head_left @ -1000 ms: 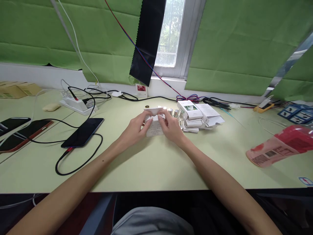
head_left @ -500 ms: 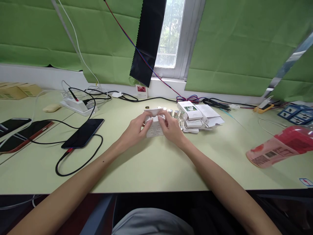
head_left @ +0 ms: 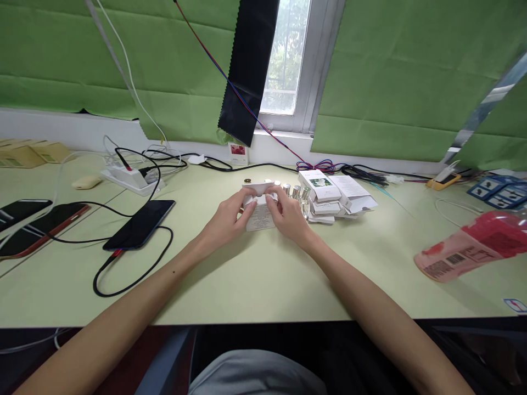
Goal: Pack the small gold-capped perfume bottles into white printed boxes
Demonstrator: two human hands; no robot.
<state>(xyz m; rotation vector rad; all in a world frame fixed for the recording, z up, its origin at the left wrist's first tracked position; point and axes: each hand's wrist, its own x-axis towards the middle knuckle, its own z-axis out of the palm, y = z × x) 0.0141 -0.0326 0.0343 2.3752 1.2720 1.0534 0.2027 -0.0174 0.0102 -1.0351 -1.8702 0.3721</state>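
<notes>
A small white box (head_left: 261, 216) with fine print on its near face is held between my two hands, its top flap raised. My left hand (head_left: 229, 213) grips its left side, thumb on the near face. On the right side my right hand (head_left: 288, 213) holds it the same way, thumb near the top edge. Fingers hide much of the upper part, and I cannot see inside. Just behind and to the right stand several small glass bottles (head_left: 305, 198) with silver caps, partly covered by my right hand. A pile of white boxes (head_left: 320, 185) lies beside them.
A phone (head_left: 140, 225) on a black cable lies to the left, with other phones (head_left: 43, 229) farther out. Behind them sits a white power strip (head_left: 130, 180). A pink-labelled bottle (head_left: 465, 249) lies at the right. Cables run along the wall.
</notes>
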